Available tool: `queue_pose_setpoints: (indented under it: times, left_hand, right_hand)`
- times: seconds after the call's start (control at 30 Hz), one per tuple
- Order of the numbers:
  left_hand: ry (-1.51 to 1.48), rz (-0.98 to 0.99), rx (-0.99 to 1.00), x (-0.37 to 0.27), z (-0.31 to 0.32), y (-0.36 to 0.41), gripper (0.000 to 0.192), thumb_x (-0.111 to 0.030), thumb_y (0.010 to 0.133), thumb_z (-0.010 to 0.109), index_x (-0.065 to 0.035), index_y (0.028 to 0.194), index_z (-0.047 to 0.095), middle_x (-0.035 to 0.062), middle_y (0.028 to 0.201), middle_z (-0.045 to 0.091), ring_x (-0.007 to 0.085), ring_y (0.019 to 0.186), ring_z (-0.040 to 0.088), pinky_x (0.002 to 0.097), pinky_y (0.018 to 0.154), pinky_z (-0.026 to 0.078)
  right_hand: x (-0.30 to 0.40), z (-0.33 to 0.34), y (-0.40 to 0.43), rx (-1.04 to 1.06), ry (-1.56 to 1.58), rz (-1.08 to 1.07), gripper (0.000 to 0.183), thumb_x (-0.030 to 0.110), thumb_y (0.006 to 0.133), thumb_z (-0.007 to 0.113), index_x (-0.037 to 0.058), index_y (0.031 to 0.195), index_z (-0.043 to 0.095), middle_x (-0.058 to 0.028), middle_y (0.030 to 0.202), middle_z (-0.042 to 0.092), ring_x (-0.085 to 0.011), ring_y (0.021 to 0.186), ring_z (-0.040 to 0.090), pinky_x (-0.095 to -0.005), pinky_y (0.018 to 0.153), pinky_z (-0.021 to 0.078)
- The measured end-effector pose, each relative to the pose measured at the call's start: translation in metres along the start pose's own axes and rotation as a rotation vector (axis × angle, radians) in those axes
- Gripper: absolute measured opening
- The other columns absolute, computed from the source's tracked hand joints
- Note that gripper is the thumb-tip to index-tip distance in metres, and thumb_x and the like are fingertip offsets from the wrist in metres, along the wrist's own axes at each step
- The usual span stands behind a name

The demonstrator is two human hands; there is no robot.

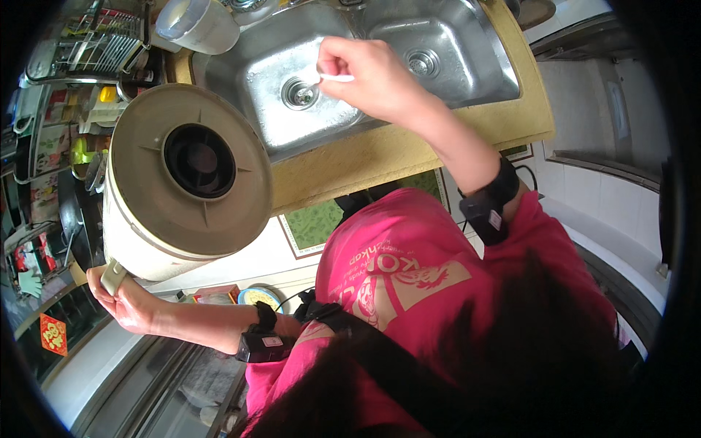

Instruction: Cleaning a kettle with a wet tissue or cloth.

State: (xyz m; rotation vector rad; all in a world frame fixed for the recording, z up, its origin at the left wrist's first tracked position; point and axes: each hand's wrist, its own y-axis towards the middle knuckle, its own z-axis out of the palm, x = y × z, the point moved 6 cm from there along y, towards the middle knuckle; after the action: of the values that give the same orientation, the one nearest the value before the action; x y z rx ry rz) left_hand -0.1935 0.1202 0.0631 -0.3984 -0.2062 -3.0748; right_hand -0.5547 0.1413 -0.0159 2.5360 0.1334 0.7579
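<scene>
My left hand (123, 301) grips the pale handle (112, 277) of a large cream cylindrical vessel (189, 238). The vessel is tilted beside the sink; its round beige end, with a black circular recess (200, 160), faces the camera. Over the left basin of a steel double sink (274, 131), my right hand (364, 76) pinches a small white stick-like item (337, 78). Its far end is near the drain (300, 93) and too blurred to name. Whether it touches the drain cannot be seen. Small bits lie in that drain.
A yellowish counter edge (356, 169) runs along the sink front. A translucent plastic tub (211, 30) stands behind the left basin. A metal wire rack (104, 46) and crowded shelves are at left. On the floor are a green mat (312, 224) and a blue-rimmed round container (260, 297).
</scene>
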Motion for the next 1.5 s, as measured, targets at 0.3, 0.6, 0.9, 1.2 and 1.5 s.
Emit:
queue_pose_setpoints:
  times: [0.3, 0.6, 0.9, 1.2, 1.5]
  left_hand:
    - [-0.086, -0.07, -0.13, 0.022, -0.015, -0.006, 0.023, 0.003, 0.071, 0.037, -0.013, 0.057, 0.026, -0.0023, 0.058, 0.027, 0.0079, 0.053, 0.027, 0.0233, 0.047, 0.02]
    - [-0.048, -0.064, -0.297, -0.01, -0.014, -0.004, 0.02, 0.001, 0.07, 0.037, -0.012, 0.057, 0.03, -0.0036, 0.056, 0.027, 0.0076, 0.05, 0.028, 0.023, 0.045, 0.021]
    - [0.569, 0.023, -0.489, -0.044, -0.084, -0.015, 0.02, 0.002, 0.07, 0.036, -0.0114, 0.056, 0.03, -0.0024, 0.053, 0.027, 0.0079, 0.048, 0.029, 0.0212, 0.046, 0.025]
    - [0.591, 0.092, -0.599, -0.021, -0.129, 0.001, 0.02, 0.002, 0.07, 0.036, -0.0114, 0.056, 0.029, -0.0021, 0.052, 0.028, 0.008, 0.048, 0.029, 0.021, 0.046, 0.025]
    - [0.609, 0.135, -0.637, -0.001, -0.143, -0.008, 0.02, 0.002, 0.07, 0.036, -0.0114, 0.056, 0.029, -0.0018, 0.052, 0.028, 0.0082, 0.047, 0.029, 0.0208, 0.046, 0.026]
  right_hand:
    - [0.012, 0.064, -0.008, 0.396, 1.097, 0.622, 0.014, 0.016, 0.073, 0.057, 0.0038, 0.077, 0.053, -0.0002, 0.073, 0.056, -0.0049, 0.065, 0.051, -0.0188, 0.054, 0.0381]
    - [0.045, 0.038, -0.01, 0.465, 1.689, 0.706, 0.024, 0.01, 0.077, 0.048, -0.0033, 0.096, 0.054, -0.0065, 0.084, 0.058, -0.0097, 0.074, 0.055, -0.0236, 0.062, 0.0445]
    - [0.061, 0.007, -0.014, 0.444, 1.679, 0.403, 0.031, 0.004, 0.075, 0.048, -0.0072, 0.104, 0.048, -0.0116, 0.093, 0.057, -0.0136, 0.079, 0.057, -0.0242, 0.072, 0.0454]
    - [0.053, -0.009, -0.018, 0.323, 1.486, 0.38, 0.029, 0.007, 0.073, 0.061, -0.0063, 0.097, 0.051, -0.0103, 0.083, 0.058, -0.0135, 0.074, 0.058, -0.0255, 0.068, 0.0484]
    - [0.055, -0.027, -0.012, 0.128, 1.309, 0.33, 0.021, 0.001, 0.073, 0.058, -0.0075, 0.092, 0.052, -0.0083, 0.079, 0.058, -0.0102, 0.07, 0.056, -0.0227, 0.063, 0.0488]
